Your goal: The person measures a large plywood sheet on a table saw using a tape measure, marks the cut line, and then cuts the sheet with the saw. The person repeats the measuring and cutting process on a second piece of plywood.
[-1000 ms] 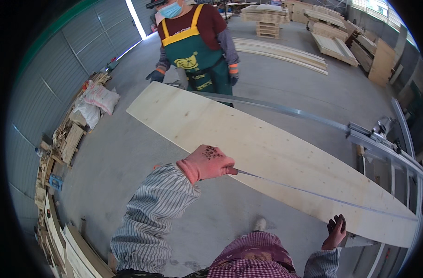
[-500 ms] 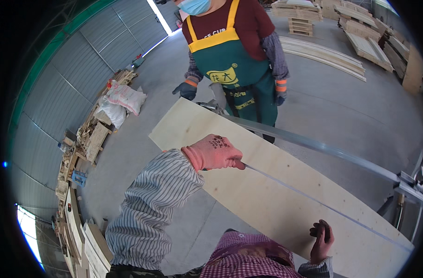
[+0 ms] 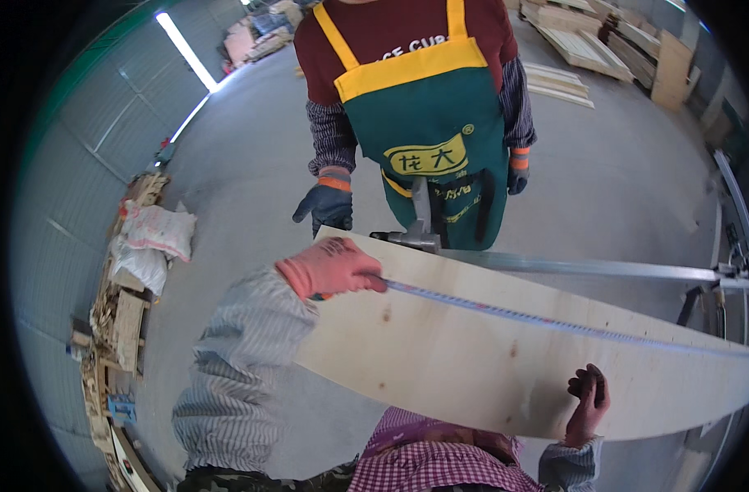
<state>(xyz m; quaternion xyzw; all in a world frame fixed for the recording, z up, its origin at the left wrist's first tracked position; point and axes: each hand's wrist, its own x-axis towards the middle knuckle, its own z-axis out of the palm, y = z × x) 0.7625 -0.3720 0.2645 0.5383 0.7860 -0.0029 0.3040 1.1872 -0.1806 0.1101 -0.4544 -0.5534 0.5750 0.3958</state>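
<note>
My left hand [image 3: 332,269], in a pink glove, is closed at the left part of a long pale plywood board [image 3: 440,353]. From its fingers a tape measure [image 3: 489,310] stretches along the board to the far right end; the grip hides whatever part lies inside the palm. My right hand [image 3: 588,406] is raised over the board's near edge, its dark-tipped fingers loosely bent and apart, with nothing seen in them. Across the board stands a co-worker in a green apron [image 3: 424,123]; their dark-gloved hand [image 3: 329,205] hangs close to the board's far left corner.
A metal rail [image 3: 571,266] with a clamp-like fitting [image 3: 407,240] runs along the board's far side. White sacks [image 3: 157,234] and wood scraps [image 3: 128,320] line the left wall. Stacked wooden panels [image 3: 584,49] lie at the back right.
The view has turned, and the board now lies more level across it. My left hand and the tape are nearer the board's far left corner. The co-worker appears closer.
</note>
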